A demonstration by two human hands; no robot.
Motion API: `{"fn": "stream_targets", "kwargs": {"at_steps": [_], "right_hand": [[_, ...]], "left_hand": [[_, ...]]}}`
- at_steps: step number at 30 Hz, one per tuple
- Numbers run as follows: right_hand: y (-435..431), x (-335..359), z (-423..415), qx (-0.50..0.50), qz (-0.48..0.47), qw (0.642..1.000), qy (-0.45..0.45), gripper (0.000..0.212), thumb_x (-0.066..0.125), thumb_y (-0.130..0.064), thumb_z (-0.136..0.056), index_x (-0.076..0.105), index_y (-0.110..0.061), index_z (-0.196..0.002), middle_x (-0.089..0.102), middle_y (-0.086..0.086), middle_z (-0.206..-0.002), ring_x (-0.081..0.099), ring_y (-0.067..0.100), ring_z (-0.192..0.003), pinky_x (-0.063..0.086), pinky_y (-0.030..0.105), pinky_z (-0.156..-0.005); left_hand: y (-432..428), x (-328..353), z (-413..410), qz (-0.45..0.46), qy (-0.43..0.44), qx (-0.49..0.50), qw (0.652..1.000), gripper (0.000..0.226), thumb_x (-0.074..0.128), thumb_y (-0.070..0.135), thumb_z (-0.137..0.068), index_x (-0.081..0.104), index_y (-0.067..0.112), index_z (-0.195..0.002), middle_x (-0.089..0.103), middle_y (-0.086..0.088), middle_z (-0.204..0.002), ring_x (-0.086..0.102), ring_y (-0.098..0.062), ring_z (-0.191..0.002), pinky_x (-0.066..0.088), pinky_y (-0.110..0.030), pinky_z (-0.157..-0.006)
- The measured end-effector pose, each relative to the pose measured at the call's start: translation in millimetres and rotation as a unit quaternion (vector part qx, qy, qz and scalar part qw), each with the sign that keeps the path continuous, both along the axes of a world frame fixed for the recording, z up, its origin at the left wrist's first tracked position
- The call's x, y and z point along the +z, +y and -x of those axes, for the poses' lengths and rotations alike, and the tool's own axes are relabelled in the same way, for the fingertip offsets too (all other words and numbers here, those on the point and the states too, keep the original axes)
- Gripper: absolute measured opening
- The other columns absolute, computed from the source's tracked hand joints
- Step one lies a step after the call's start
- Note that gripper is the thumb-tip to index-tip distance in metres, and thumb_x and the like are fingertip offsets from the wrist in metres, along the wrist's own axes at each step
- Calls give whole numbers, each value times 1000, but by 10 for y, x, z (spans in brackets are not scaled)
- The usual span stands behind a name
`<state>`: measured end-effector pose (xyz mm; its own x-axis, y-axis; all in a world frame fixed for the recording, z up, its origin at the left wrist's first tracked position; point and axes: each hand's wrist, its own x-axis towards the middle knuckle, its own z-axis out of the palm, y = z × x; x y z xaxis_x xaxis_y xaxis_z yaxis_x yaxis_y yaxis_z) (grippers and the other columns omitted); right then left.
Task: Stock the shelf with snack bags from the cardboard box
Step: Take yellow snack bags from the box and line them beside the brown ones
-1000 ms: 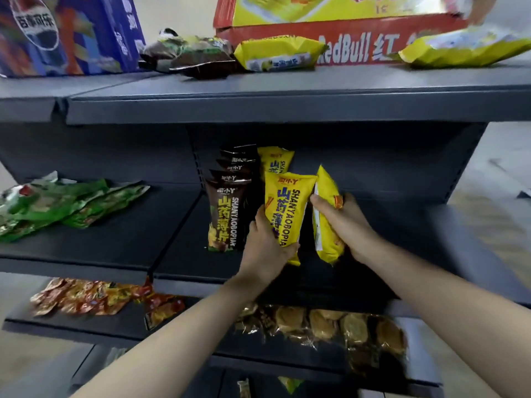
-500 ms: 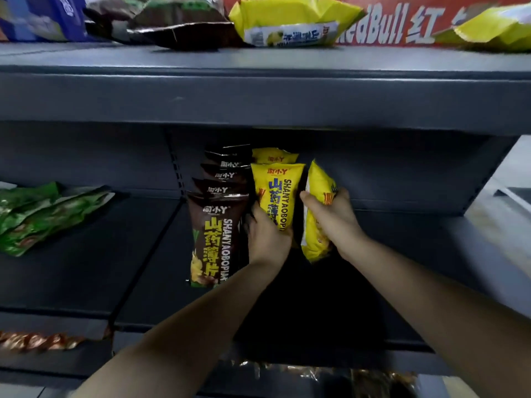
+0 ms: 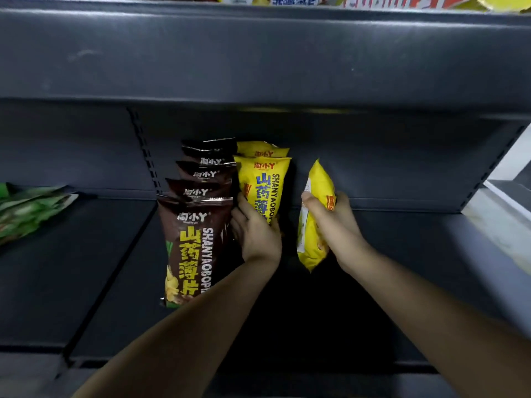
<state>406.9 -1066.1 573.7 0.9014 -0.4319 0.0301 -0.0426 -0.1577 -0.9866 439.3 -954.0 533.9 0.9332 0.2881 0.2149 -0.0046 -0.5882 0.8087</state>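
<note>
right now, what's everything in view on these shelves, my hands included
middle shelf: one, dark grey, centre
brown snack bags: four, dark brown, standing front-to-back on the middle shelf
front yellow snack bag: one, yellow, upright right of the brown row
rear yellow snack bag: one, yellow, behind it
loose yellow snack bag: one, yellow, edge-on, further right
green packets: count unclear, green, lying far left
top-shelf packs: cut off, yellow, white, red
left grip: holds front yellow snack bag's base
right grip: holds loose yellow snack bag
</note>
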Motion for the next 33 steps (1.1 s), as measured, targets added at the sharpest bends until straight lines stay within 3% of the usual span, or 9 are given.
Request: {"fn": "stream_targets", "kwargs": {"at_steps": [9, 14, 17, 19, 21, 23, 25, 29, 33], "right_hand": [[67, 1, 9, 30, -5, 1000, -2, 59, 65, -45, -85, 39, -17, -129, 56, -9, -103, 54, 1, -85, 41, 16, -64], [109, -5, 52, 45, -2, 999, 6, 58, 66, -42, -85, 37, -19, -130, 58, -11, -102, 60, 6, -88, 48, 26, -75], [159, -2, 118, 19, 0, 999, -39, 60, 67, -31, -87, 34, -18, -136, 55, -17, -96, 60, -5, -75, 46, 9, -61], [216, 18, 141, -5, 3, 998, -68, 65, 68, -24, -86, 31, -16, -138, 56, -14, -101, 57, -6, -83, 44, 4, -66], [294, 53, 145, -11, -7, 997, -80, 65, 71, -21, -84, 32, -16, -135, 58, -4, -111, 61, 9, -94, 51, 19, -81], [386, 97, 137, 12, -14, 998, -66, 57, 74, -22, -81, 35, -20, -123, 60, -5, -106, 62, 13, -95, 54, 29, -80], [462, 125, 130, 67, -22, 996, -48, 56, 75, -26, -80, 35, -21, -119, 61, -10, -102, 63, 6, -91, 53, 22, -73], [498, 135, 101, 145, -32, 989, -10, 55, 74, -28, -82, 48, -15, -129, 66, 0, -119, 64, 15, -107, 52, 31, -90], [520, 123, 90, 138, -19, 990, -26, 30, 71, -24, -85, 63, -20, -114, 71, -4, -107, 67, 5, -95, 51, 13, -71]], "left_hand": [[70, 83, 48, 36, 97, -48, 993, 116, 78, 28, -72, -5, 1, -148, 17, -18, -148, 14, -32, -141, 12, -37, -114], [111, 166, 420, 42, 52, -68, 995, 87, 60, 14, -84, 2, -1, -147, 14, -20, -150, 9, -32, -143, 9, -34, -117], [112, 187, 708, 79, -22, -122, 989, 66, 50, 8, -88, 20, 3, -146, 26, -13, -148, 21, -25, -141, 15, -27, -115], [124, 227, 803, 121, -17, -174, 977, 53, 47, 15, -94, 30, 7, -144, 37, -10, -146, 33, -21, -138, 25, -29, -115], [144, 246, 839, 97, -4, -215, 972, 58, 55, 19, -90, 32, 10, -142, 45, -9, -141, 40, -23, -133, 34, -34, -110], [187, 234, 837, 45, 12, -236, 971, 72, 59, 14, -84, 22, 14, -145, 40, -8, -143, 38, -24, -133, 35, -35, -107], [258, 213, 799, 25, 31, -234, 971, 79, 55, 6, -83, 13, 17, -149, 34, -7, -146, 35, -25, -135, 35, -38, -108], [379, 209, 699, -2, 51, -183, 982, 81, 47, -4, -83, 8, 15, -151, 26, -10, -150, 26, -26, -141, 29, -42, -113], [400, 219, 748, 16, 22, -166, 986, 83, 44, -8, -82, 4, 15, -151, 18, -9, -153, 20, -25, -143, 24, -41, -117]]}}
